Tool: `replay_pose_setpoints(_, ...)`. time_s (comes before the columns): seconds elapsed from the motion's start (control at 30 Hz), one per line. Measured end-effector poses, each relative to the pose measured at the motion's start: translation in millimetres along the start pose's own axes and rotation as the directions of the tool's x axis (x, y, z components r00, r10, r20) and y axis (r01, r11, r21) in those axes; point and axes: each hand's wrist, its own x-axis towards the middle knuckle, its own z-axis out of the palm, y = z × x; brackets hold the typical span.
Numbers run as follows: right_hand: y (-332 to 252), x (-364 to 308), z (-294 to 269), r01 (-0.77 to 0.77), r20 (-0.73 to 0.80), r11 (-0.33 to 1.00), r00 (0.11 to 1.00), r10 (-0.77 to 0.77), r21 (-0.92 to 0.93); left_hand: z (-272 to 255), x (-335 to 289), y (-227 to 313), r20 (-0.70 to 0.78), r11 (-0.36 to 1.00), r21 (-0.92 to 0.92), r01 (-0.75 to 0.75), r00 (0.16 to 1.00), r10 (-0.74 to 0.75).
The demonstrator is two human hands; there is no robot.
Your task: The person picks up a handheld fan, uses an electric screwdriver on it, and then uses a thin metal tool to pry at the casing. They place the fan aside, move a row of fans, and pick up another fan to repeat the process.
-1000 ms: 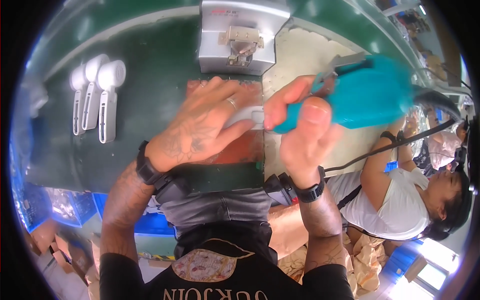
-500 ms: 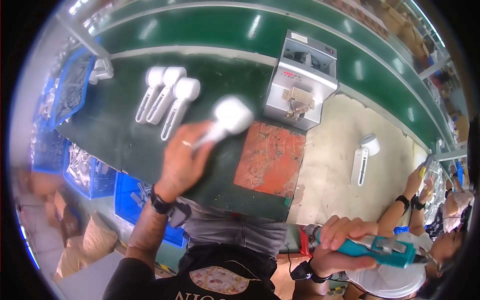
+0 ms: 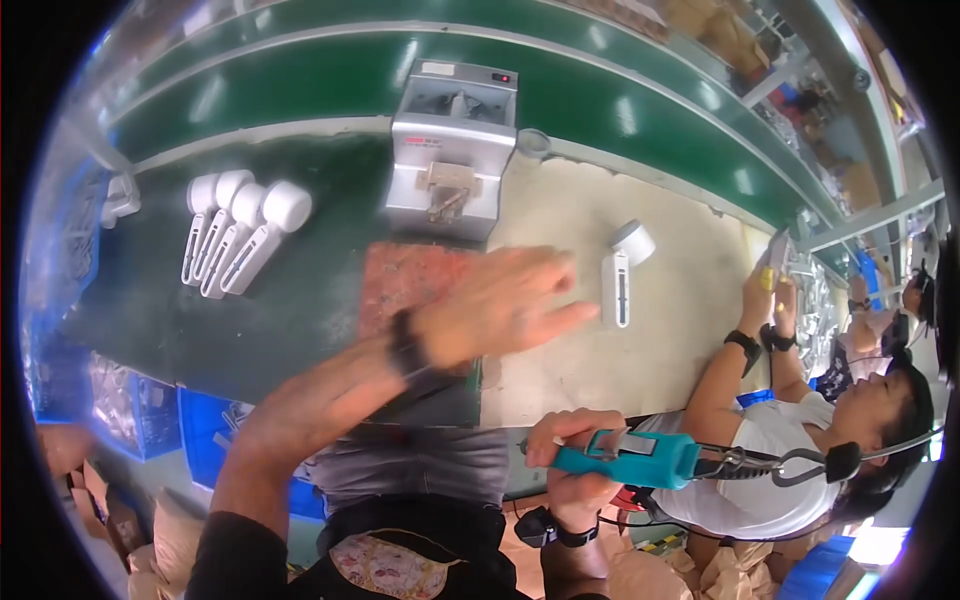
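My left hand (image 3: pixel 500 302) stretches rightward over the red mat, fingers apart and holding nothing, somewhat blurred. Just beyond its fingertips a single white plastic piece (image 3: pixel 620 285), with a round head on a slotted handle, lies on the beige worktop. In my right hand (image 3: pixel 572 465) is a teal electric screwdriver (image 3: pixel 640 460), gripped near the front edge of the bench and hanging from a spring and hook. Several more white plastic pieces (image 3: pixel 262 235) of this kind lie side by side on the green mat to the left.
A grey machine (image 3: pixel 450 150) stands behind the red mat (image 3: pixel 400 285). Blue crates (image 3: pixel 205 440) with parts sit below the bench's left edge. To the right, a co-worker's hands (image 3: pixel 770 300) work at the same bench. A spring and cable (image 3: pixel 740 460) run right from the screwdriver.
My left hand has set down the white piece beside the others on the left, let go, and swung right toward the single piece. The screwdriver has shifted left in view.
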Motion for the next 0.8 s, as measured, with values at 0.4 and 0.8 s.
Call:
replay_pose_setpoints(0.4, 19.4, 1.3, -16.1, 0.033, -0.147, 0.990, 0.988, -0.054, -0.139, 67.1, 65.4, -19.1, -0.042, 0.984, 0.084, 0.157, 0.987, -0.154)
replay_pose_setpoints(0.8, 49.2, 59.6, -15.0, 0.043, -0.197, 0.943, 0.974, -0.113, -0.331, -48.3, -69.0, -25.0, -0.120, 0.976, 0.011, -0.218, 0.969, 0.218)
